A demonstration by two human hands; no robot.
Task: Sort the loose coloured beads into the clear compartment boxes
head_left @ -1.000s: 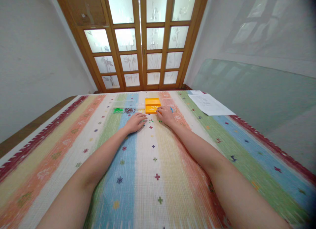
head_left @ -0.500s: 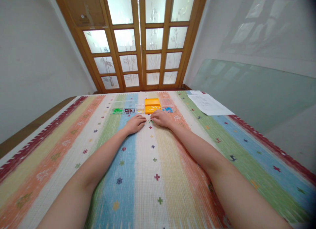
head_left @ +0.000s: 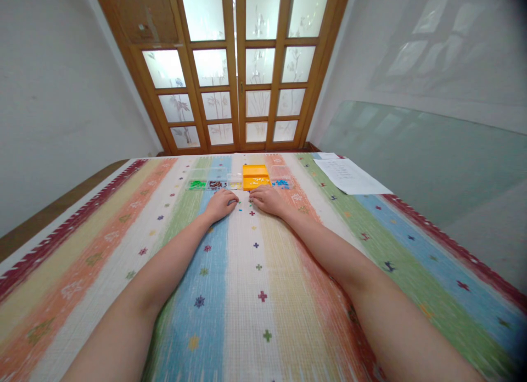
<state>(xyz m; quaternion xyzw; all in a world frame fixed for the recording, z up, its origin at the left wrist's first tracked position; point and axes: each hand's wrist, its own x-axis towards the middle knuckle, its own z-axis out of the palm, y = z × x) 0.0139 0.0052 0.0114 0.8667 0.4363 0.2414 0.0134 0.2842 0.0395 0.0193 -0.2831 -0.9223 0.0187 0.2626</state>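
Note:
My left hand [head_left: 222, 205] rests on the striped tablecloth with its fingers curled together. A tiny green piece [head_left: 239, 201] shows at its fingertips, and a small blue piece [head_left: 240, 210] lies on the cloth just below them. Across a narrow gap, my right hand [head_left: 267, 200] has its fingers bent down and closed. Something dark and green, too small to name, is at those fingertips. Just beyond the hands is an open yellow box [head_left: 255, 170] with pale little pieces inside. Whatever either hand grips is mostly hidden by the fingers.
Clear open boxes hold green pieces [head_left: 198, 184], dark brown pieces [head_left: 217, 184] and blue pieces [head_left: 280, 183] on both sides of the yellow box. Printed paper sheets [head_left: 349, 176] lie at the far right of the tablecloth [head_left: 247, 316]. Wooden glass-paned doors [head_left: 239, 69] stand behind.
My left hand has drawn slightly back to the left, widening the gap between the hands. The small blue piece now shows apart from its fingers. My right hand stays nearly in place.

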